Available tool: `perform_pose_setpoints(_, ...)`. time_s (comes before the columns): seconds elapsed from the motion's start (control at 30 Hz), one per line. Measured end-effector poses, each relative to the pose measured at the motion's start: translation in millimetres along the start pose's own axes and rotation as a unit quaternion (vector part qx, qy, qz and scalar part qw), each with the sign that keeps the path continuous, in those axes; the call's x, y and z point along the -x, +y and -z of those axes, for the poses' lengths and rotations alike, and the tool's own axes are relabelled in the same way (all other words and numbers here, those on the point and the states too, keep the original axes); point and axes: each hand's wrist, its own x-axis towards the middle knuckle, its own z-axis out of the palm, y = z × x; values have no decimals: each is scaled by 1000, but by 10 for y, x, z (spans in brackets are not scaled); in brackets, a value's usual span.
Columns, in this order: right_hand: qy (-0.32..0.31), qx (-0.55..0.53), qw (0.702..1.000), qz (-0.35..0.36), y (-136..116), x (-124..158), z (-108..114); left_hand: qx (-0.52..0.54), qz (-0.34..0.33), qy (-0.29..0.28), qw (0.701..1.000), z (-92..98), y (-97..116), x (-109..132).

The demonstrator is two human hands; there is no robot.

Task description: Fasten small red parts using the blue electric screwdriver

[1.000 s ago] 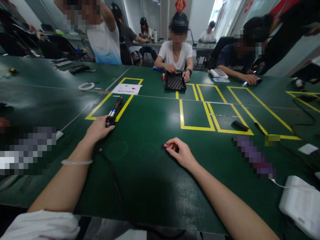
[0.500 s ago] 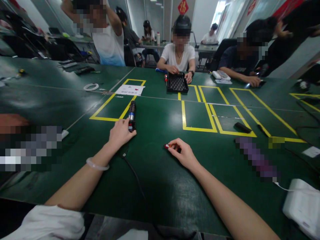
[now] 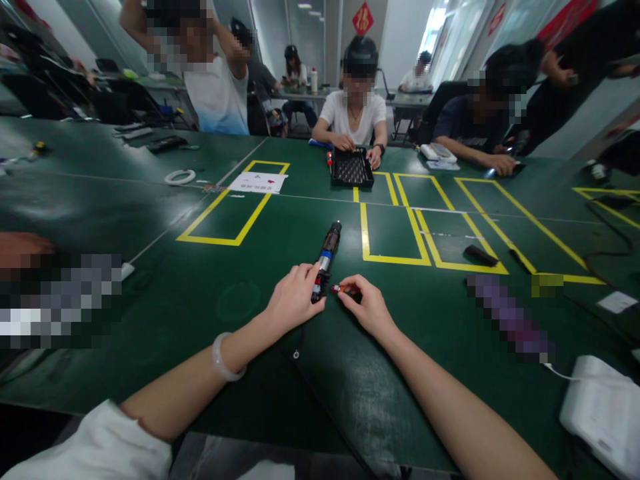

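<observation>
Screwdriver [image 3: 326, 261] axis fwd, tip away, slightly right

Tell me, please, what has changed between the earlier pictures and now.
The left hand, its grip on the corded black tool, slid it rightward, from the yellow-taped box to beside the right hand. The right hand stayed put, pinching the small red part; the black tray stayed too.

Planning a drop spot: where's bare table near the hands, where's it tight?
Bare: table left of the left hand, up to the left yellow box; the middle yellow box beyond the right hand. A cable crosses the gap between the forearms. Tight: both hands meet at the black tool and red part.
</observation>
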Motion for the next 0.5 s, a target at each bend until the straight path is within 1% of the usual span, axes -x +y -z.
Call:
perform_pose_setpoints(0.07,0,18,1000,1,2,3,6,12,-16,0,1000,-22,69,9)
perform_pose_setpoints(0.2,-20,77,997,12,-15,7,15,27,-31,-9,999,-31,152,20)
perform_pose_setpoints(0.3,-21,96,995,31,-20,9,14,29,-32,-15,999,-18,175,21)
perform_pose_setpoints(0.4,-23,88,996,25,-9,12,3,39,-27,-16,999,-13,179,25)
perform_pose_setpoints(0.5,-24,111,993,32,-11,19,-4,46,-24,-16,999,-19,184,31)
